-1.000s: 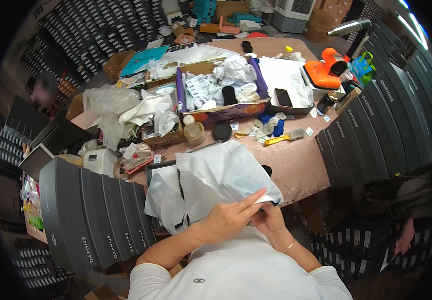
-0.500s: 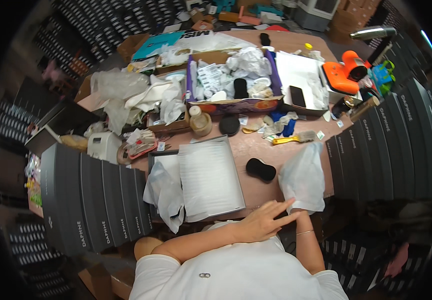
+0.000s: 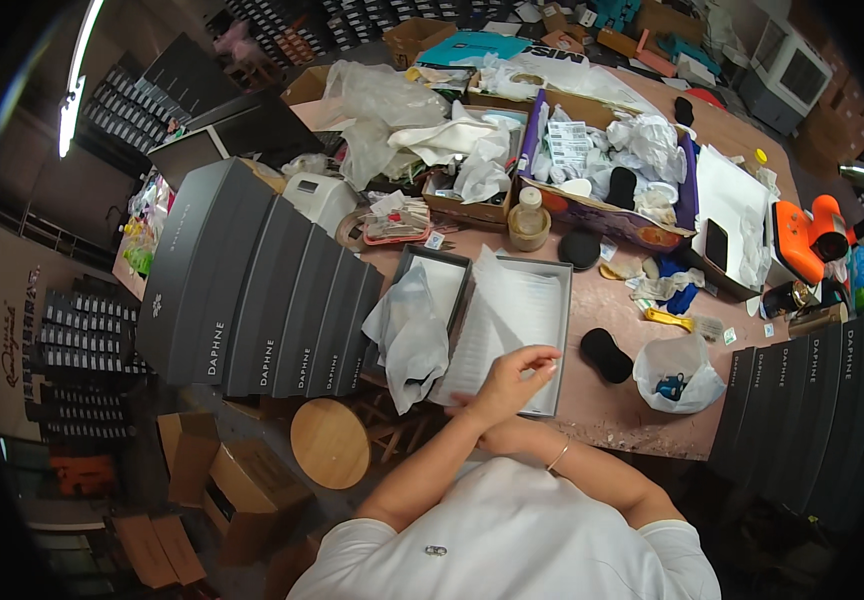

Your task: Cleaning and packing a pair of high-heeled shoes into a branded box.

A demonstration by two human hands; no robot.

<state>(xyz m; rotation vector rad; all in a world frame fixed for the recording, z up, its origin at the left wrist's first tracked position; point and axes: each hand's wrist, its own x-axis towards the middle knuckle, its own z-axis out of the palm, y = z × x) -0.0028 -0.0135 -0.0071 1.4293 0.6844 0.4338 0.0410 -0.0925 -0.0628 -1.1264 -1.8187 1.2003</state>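
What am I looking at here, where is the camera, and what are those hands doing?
There is no machine here. The picture comes from a wide fisheye camera worn on a person's head, looking down at their own arms, so straight edges look bent.

The person in a white top stands at a cluttered brown table. In front of them lies an open grey box lined with white tissue paper. The left hand rests on that paper, fingers spread, gripping nothing. The right hand is mostly hidden beneath the left arm.

Nearby lie a crumpled white bag, a black oval pad, a small clear bag and a row of dark boxes standing on end.
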